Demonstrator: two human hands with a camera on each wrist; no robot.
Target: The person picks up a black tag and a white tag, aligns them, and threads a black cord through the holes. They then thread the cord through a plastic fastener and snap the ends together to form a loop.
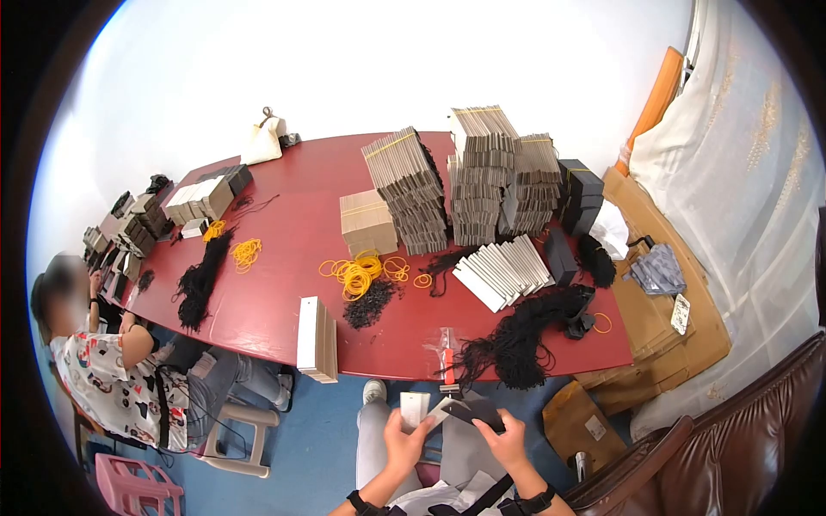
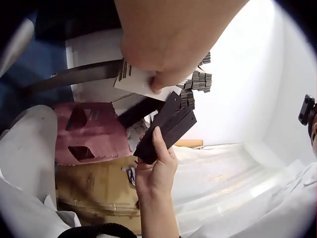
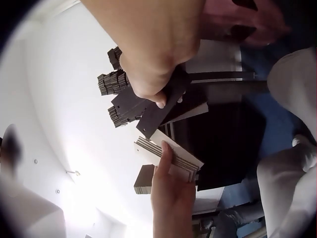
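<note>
My left hand [image 1: 404,443] grips a small stack of white cards [image 3: 171,157], its thumb lying across the top face. Several card edges show fanned along one side of the stack. In my right hand [image 1: 508,440] are black cards [image 2: 168,124] with a small hole near one end, pinched under the thumb and slightly spread. Both hands are close together over the lap, just off the table's front edge. Where they meet, a pale card [image 1: 440,411] slants from the left hand and overlaps the black ones.
On the red table [image 1: 284,215] stand tall banded card stacks [image 1: 482,172], fanned white cards [image 1: 503,271], yellow rubber bands [image 1: 357,273], black cords [image 1: 516,344] and an upright card block [image 1: 317,340]. Another person [image 1: 120,370] sits at the left; a brown leather chair [image 1: 731,439] stands right.
</note>
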